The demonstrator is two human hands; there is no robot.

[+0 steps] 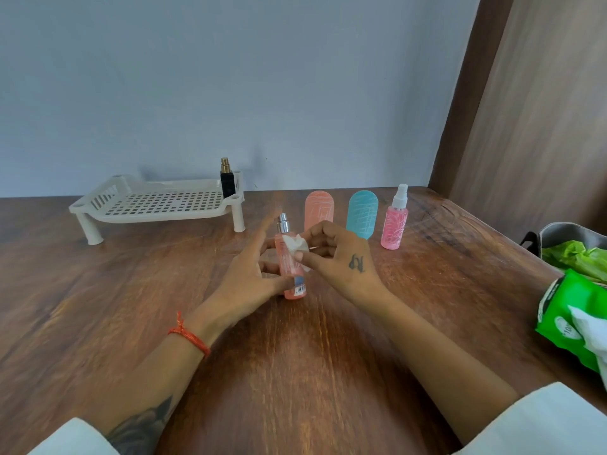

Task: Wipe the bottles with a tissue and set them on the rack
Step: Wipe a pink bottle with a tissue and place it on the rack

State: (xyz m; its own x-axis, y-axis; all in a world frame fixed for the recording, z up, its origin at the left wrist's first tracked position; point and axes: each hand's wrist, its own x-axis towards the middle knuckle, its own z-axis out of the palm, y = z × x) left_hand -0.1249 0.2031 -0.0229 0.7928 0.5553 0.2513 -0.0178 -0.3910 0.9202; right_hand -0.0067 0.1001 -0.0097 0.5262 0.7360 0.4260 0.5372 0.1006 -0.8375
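Centrally, over the wooden table, both hands meet at the pink spray bottle with the silver nozzle — it stands upright between them. Left hand: thumb against the bottle's lower part, fingers partly spread beside it. Right hand: fingers curled, pinching a white tissue against the bottle's upper body. Behind, the white rack carries a black bottle at its right end — three more bottles stand to its right.
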